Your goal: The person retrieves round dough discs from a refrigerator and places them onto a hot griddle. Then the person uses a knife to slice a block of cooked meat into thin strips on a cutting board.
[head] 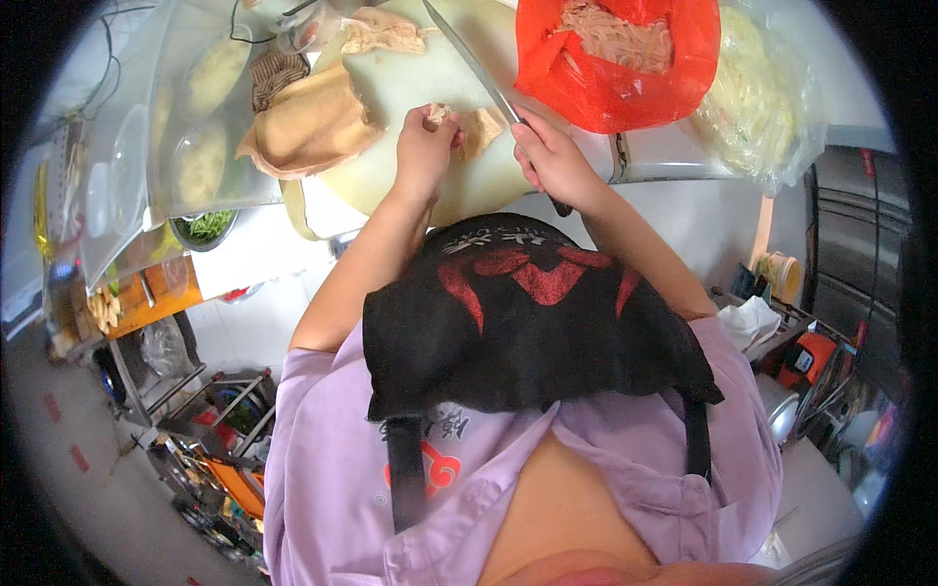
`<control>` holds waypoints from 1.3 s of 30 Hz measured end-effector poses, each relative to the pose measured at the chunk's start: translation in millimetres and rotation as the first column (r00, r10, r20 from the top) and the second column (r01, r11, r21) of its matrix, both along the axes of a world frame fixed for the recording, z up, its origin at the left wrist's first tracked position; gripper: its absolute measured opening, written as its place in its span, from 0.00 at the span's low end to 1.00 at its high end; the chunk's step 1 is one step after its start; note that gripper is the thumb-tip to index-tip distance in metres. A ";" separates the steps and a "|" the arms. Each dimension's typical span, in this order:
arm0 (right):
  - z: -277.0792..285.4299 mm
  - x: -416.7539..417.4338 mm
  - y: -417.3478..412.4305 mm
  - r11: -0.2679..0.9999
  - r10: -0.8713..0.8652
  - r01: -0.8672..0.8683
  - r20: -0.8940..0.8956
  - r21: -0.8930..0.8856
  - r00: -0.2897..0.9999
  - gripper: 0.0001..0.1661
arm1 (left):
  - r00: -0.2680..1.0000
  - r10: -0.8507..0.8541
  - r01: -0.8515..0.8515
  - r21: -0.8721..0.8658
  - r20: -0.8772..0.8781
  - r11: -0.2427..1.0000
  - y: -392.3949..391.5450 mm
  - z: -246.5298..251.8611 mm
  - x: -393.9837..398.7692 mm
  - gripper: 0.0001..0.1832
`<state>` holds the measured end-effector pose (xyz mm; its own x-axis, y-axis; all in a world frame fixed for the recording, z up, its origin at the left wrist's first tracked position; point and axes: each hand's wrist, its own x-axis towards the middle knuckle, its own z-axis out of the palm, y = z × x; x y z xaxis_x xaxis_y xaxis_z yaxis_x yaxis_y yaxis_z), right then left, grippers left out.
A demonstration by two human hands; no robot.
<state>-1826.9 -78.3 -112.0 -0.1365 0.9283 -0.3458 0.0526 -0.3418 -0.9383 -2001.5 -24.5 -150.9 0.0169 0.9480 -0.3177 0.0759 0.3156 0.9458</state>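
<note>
My left hand (427, 152) pinches a small pale scrap of cooked meat or skin (438, 113) over a round, pale cutting board (396, 84). My right hand (551, 157) grips a long knife (473, 62) by its black handle, the blade slanting up and to the left. Between the hands, a flat tan piece (481, 130) of the same material lies on the board, close to the knife. A large, curled tan slab (311, 124) rests at the board's left edge. Another wrinkled piece (385, 31) is at the far side.
Sliced strips (623, 36) fill a red plastic bag (546, 80) at the far right. Beside it lies a clear bag of pale shredded vegetable (762, 102). A striped cloth (277, 79) sits left of the board. Lower left, a bowl holds cut greens (205, 225).
</note>
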 end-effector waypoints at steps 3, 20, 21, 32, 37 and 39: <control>-6.0 0.4 -4.1 0.999 0.039 -0.039 0.006 -0.015 0.999 0.27 | 0.999 0.018 -0.019 0.011 0.050 1.000 -0.8 7.6 2.9 0.17; 4.1 -11.7 3.0 0.998 0.053 -0.055 -0.047 -0.028 0.997 0.27 | 0.985 0.074 -0.071 -0.029 0.158 0.997 2.5 -2.3 -1.3 0.15; 2.3 -11.1 -3.8 0.998 0.057 -0.059 -0.064 -0.022 0.996 0.27 | 0.983 0.086 -0.080 -0.045 0.163 0.996 -1.3 -3.7 -1.3 0.15; -23.7 -14.6 -4.8 0.989 0.145 -0.143 0.075 -0.034 0.987 0.28 | 0.979 0.097 -0.090 -0.049 0.182 0.995 -2.0 -6.6 -0.2 0.15; 2.3 -17.6 16.2 0.992 0.106 -0.108 -0.028 -0.061 0.994 0.29 | 0.978 0.108 -0.102 -0.044 0.178 0.994 -1.0 -4.2 -2.1 0.15; 13.2 -16.7 2.3 0.995 0.100 -0.102 -0.115 -0.015 0.988 0.29 | 0.980 0.111 -0.100 -0.071 0.165 0.992 -4.2 -8.5 -5.0 0.14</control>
<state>-1843.6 -76.0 -98.8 -0.2687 0.9004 -0.3422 -0.0187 -0.3601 -0.9327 -2006.5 -28.7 -159.4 -0.0239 0.9260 -0.3767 -0.1192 0.3715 0.9207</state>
